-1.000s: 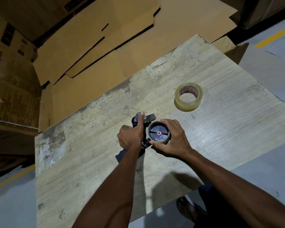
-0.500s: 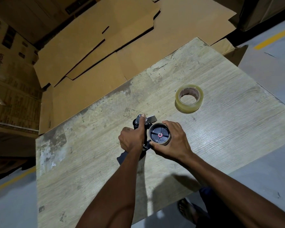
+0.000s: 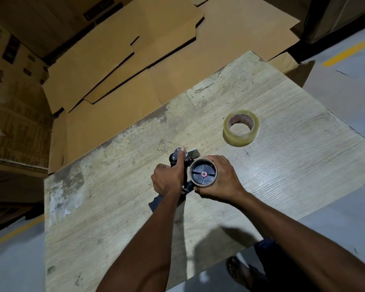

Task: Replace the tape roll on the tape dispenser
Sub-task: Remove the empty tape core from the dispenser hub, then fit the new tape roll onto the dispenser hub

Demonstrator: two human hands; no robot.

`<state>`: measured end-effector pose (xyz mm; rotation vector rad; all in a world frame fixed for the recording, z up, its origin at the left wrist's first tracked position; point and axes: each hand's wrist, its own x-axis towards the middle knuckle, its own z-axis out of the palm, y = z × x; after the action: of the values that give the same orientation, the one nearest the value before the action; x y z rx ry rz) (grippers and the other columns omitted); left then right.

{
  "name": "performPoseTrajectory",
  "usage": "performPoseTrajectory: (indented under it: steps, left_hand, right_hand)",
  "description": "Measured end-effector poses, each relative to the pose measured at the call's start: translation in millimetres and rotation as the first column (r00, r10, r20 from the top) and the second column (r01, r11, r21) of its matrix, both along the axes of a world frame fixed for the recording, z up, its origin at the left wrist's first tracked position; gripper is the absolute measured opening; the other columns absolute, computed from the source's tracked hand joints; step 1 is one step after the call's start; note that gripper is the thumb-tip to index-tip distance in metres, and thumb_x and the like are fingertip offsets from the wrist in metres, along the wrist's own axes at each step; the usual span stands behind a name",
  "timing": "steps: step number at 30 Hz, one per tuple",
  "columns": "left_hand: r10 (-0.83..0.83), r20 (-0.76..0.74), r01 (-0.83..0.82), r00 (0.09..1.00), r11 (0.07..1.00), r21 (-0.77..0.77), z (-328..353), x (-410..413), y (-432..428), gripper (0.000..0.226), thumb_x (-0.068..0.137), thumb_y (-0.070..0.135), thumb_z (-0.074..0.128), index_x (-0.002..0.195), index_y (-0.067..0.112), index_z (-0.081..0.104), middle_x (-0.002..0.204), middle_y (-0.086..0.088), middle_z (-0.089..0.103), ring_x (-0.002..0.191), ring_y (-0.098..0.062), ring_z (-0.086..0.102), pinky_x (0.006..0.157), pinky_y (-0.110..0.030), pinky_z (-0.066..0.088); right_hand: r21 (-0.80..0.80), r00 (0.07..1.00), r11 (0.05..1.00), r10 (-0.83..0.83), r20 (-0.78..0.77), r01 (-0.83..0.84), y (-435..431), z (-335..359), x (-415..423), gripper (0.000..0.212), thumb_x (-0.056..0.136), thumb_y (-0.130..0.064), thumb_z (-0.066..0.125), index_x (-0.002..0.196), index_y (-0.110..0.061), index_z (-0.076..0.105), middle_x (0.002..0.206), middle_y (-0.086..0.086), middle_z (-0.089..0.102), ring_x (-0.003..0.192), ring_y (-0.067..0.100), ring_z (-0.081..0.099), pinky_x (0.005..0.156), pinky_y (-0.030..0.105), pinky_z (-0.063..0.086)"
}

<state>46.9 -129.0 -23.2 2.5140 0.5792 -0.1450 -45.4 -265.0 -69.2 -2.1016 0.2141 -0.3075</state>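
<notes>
Table (image 3: 282, 186): hands (image 3: 169, 178) gripping dispenser (image 3: 178, 159).

1. You had stacked cardboard cartons (image 3: 15, 114) at the left edge of your view, and they carried the only print you could read.
2. On an upper carton the brand "Crompton" ran sideways in dark letters, once near the top corner, partly cut off, and once lower down.
3. On the carton below, only "…mpton" showed, the first letters cut by the frame edge.
4. The smaller dark print and label blocks on those cartons were too blurred to read.
</notes>
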Motion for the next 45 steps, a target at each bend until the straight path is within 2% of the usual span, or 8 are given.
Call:
performPoseTrajectory:
  steps: [8, 14, 23, 28, 35, 38, 42, 45]
  left_hand:
    - [0.004, 0.022, -0.005, 1.0, 1.0, 0.006, -2, 0, 0, 0.095, 0.057, 0.105, 0.051, 0.07, 0.011, 0.058, 0.073, -0.004, 0.063, 0.072, -0.026, 0.064, 0.054, -0.032, 0.035]
    - [0.052, -0.003, -0.052, 0.999, 0.999, -0.005, -1, 4, -1, 0.091, 0.061, 0.101, 0.056, 0.07, 0.011, 0.062, 0.069, -0.004, 0.063, 0.072, -0.027, 0.067, 0.056, -0.031, 0.04]
    - [0.068, -0.083, -0.064, 0.994, 0.997, 0.049, 9, 1, -1, 0.111, 0.06, 0.106, 0.043, 0.093, 0.004, 0.072, 0.099, -0.014, 0.07, 0.098, -0.034, 0.067, 0.078, -0.042, 0.058]
    - [0.102, -0.091, -0.101, 0.991, 0.995, 0.016, 15, -1, -3, 0.111, 0.064, 0.103, 0.047, 0.097, 0.0, 0.07, 0.101, -0.017, 0.07, 0.097, -0.037, 0.068, 0.07, -0.039, 0.056]
    - [0.146, -0.071, -0.147, 0.987, 0.989, -0.015, 13, -1, -4, 0.098, 0.067, 0.1, 0.053, 0.083, 0.003, 0.061, 0.083, -0.012, 0.058, 0.079, -0.031, 0.058, 0.07, -0.04, 0.057]
    - [0.134, -0.081, -0.137, 0.988, 0.99, -0.024, 14, -2, -3, 0.1, 0.067, 0.101, 0.051, 0.083, 0.003, 0.062, 0.085, -0.013, 0.061, 0.083, -0.033, 0.063, 0.071, -0.042, 0.059]
    - [0.108, -0.095, -0.111, 0.99, 0.993, -0.03, 14, -2, -1, 0.105, 0.067, 0.102, 0.047, 0.087, 0.001, 0.065, 0.089, -0.015, 0.063, 0.091, -0.037, 0.068, 0.071, -0.041, 0.058]
    - [0.11, -0.089, -0.114, 0.99, 0.993, -0.041, 13, -3, -1, 0.109, 0.063, 0.105, 0.045, 0.085, 0.0, 0.066, 0.088, -0.015, 0.066, 0.085, -0.036, 0.068, 0.07, -0.042, 0.06]
  right_hand:
    - [-0.014, 0.994, 1.0, 0.005, 0.112, -0.003, 2, -3, -2, 0.076, 0.052, -0.036, 0.089, 0.122, -0.022, 0.061, 0.115, -0.012, 0.064, 0.102, 0.01, 0.057, 0.089, 0.033, 0.048]
    - [0.125, 0.947, 0.974, -0.215, 0.238, 0.19, 13, 34, 7, 0.076, 0.062, -0.039, 0.091, 0.125, -0.008, 0.06, 0.119, 0.003, 0.062, 0.111, 0.02, 0.057, 0.095, 0.029, 0.049]
    - [0.035, 0.92, 0.967, -0.251, 0.301, 0.253, -53, 58, 9, 0.086, 0.06, -0.041, 0.094, 0.128, -0.002, 0.059, 0.119, 0.008, 0.064, 0.111, 0.029, 0.061, 0.09, 0.044, 0.053]
    - [-0.015, 0.918, 0.963, -0.252, 0.307, 0.269, -63, 53, -10, 0.09, 0.061, -0.044, 0.097, 0.129, 0.0, 0.058, 0.122, 0.01, 0.064, 0.115, 0.028, 0.059, 0.093, 0.041, 0.053]
    - [-0.138, 0.789, 0.805, -0.507, 0.347, 0.578, -92, 42, -50, 0.089, 0.07, -0.065, 0.084, 0.127, 0.0, 0.061, 0.124, 0.013, 0.062, 0.116, 0.033, 0.057, 0.098, 0.044, 0.044]
    - [-0.159, 0.771, 0.763, -0.578, 0.266, 0.627, -101, 24, -71, 0.089, 0.07, -0.059, 0.086, 0.133, -0.003, 0.058, 0.129, 0.01, 0.062, 0.118, 0.03, 0.056, 0.098, 0.041, 0.041]
    - [-0.283, 0.83, 0.802, -0.557, -0.036, 0.526, -109, -2, -91, 0.087, 0.062, -0.053, 0.089, 0.133, -0.018, 0.054, 0.121, 0.002, 0.065, 0.112, 0.028, 0.054, 0.096, 0.04, 0.036]
    - [-0.268, 0.832, 0.817, -0.549, -0.085, 0.511, -111, 0, -91, 0.085, 0.062, -0.054, 0.088, 0.132, -0.021, 0.053, 0.12, -0.001, 0.065, 0.113, 0.025, 0.051, 0.098, 0.039, 0.034]
